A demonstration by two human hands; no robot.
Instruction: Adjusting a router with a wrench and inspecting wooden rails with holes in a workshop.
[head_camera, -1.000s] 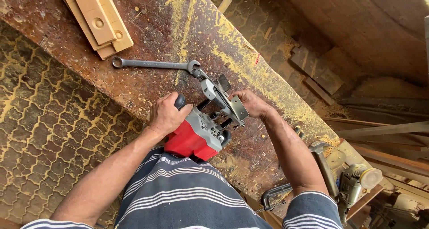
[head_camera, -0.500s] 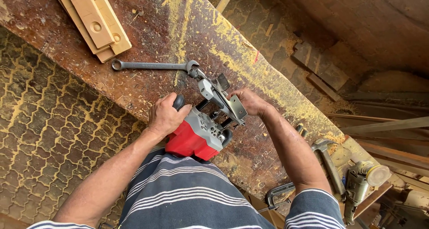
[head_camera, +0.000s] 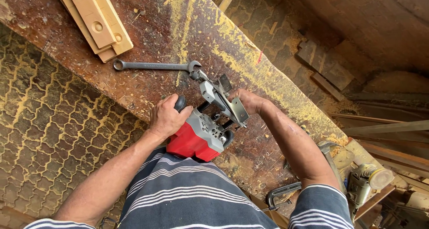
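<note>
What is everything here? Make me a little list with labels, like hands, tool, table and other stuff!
left hand: grips the black knob of the power tool
right hand: on the tool's grey metal base plate
power tool: red and grey, lying on its side on the workbench
wrench: long, metal, lying flat beyond the tool
wood pieces: pale, stacked, with round holes
workbench: worn brown board dusted with yellow sawdust

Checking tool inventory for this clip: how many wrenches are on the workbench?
1. A long combination wrench lies on the dusty workbench, between the stacked wooden mouldings and the red router. Others may be hidden under the router or the arms.
</note>
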